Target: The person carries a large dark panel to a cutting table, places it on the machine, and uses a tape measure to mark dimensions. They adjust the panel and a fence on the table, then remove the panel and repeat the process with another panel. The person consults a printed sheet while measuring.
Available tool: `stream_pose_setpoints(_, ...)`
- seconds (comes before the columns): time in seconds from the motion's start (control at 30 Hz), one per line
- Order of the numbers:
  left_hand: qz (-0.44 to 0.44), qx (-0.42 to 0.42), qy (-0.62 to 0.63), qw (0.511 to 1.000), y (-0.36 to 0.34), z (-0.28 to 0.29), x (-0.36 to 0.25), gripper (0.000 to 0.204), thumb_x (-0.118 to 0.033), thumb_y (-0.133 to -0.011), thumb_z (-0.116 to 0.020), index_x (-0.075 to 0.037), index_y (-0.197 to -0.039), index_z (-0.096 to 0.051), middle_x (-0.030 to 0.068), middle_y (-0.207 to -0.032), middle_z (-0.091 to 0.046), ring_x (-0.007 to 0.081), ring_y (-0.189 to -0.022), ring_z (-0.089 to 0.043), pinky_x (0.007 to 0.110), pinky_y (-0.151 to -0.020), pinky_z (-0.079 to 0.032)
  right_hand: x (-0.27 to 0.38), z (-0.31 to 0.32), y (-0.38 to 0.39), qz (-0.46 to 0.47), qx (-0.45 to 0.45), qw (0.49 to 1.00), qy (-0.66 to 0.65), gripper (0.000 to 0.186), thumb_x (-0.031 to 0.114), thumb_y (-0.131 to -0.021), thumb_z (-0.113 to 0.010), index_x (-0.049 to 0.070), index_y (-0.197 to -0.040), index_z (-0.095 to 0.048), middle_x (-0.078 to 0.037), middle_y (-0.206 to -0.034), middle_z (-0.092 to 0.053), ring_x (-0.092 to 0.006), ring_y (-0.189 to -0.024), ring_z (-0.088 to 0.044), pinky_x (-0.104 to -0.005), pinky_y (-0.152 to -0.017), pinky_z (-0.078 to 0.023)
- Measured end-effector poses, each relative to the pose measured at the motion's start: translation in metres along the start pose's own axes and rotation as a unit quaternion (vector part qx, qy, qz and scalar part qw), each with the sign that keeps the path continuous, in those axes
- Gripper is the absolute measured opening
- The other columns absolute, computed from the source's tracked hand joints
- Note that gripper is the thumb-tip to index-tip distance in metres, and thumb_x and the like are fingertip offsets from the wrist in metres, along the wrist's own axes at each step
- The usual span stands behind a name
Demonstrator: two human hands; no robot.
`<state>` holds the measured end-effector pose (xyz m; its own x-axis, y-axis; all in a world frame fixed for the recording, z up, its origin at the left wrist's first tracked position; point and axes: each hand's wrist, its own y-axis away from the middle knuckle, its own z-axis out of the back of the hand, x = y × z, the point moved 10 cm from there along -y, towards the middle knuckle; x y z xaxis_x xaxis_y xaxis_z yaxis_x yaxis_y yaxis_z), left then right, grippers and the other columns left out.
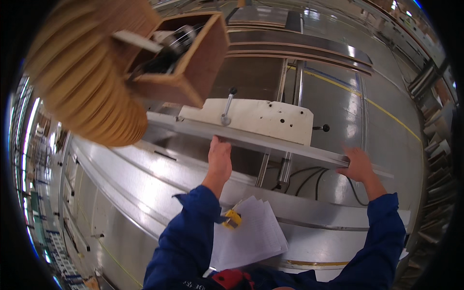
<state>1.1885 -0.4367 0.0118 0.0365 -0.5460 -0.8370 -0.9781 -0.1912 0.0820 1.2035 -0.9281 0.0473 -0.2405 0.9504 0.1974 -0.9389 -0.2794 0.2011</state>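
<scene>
A long aluminium fence rail [270, 141] runs across the machine, fixed along a cream metal plate [261, 117]. The plate carries a clamp lever [226, 108] and a black-knobbed handle [323, 128]. At the rail's near edge, my left hand [221, 157] is closed with its fingertips against the metal, partly hidden. Farther right, my right hand [357, 165] is closed around the rail's end. Below my left hand, a yellow tape measure [232, 219] lies on a stack of white paper sheets [253, 239].
A ribbed tan hose [87, 82] and a wooden box [205, 63] with tools hang over the left side. Dark panels [299, 46] lie at the back. A silver sliding table [121, 166] spans the front. Black cables [316, 186] lie beneath the rail.
</scene>
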Motion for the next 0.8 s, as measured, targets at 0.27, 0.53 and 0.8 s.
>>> stream_pose_setpoints(0.27, 0.037, -0.007, 0.031, 0.999, -0.078, -0.009, 0.02, 0.055, -0.009, -0.099, -0.056, -0.006, -0.154, -0.048, 0.0047, -0.156, -0.049, 0.0196, -0.148, -0.041, 0.044, -0.126, -0.027, -0.032, 0.024, -0.057, -0.047, -0.102, 0.993, 0.028, 0.063, 0.059, -0.068, -0.091, 0.01, -0.106, -0.078, -0.013, -0.097, -0.076, -0.0361, -0.096, -0.073, -0.0476, -0.086, -0.057)
stream_pose_setpoints(0.53, -0.035, 0.278, -0.5, 0.819, 0.047, -0.03, -0.049, 0.059, -0.018, -0.099, -0.07, -0.002, -0.154, -0.055, 0.0146, -0.152, -0.063, 0.03, -0.147, -0.053, 0.043, -0.123, -0.041, -0.111, -0.016, -0.134, -0.057, -0.106, 0.991, -0.051, 0.068, 0.056, -0.072, -0.091, 0.003, -0.112, -0.076, -0.018, -0.108, -0.077, -0.0386, -0.101, -0.073, -0.0466, -0.09, -0.057)
stream_pose_setpoints(0.8, 0.016, -0.307, -0.791, 0.53, 0.328, 0.266, -0.113, 0.059, -0.022, -0.097, -0.076, -0.003, -0.148, -0.054, 0.0211, -0.141, -0.063, 0.0322, -0.126, -0.065, 0.045, -0.101, -0.057, -0.15, -0.167, -0.144, -0.173, -0.126, 0.966, -0.142, 0.087, 0.052, -0.077, -0.09, -0.004, -0.138, -0.065, -0.026, -0.134, -0.069, -0.0419, -0.126, -0.066, -0.0444, -0.109, -0.051)
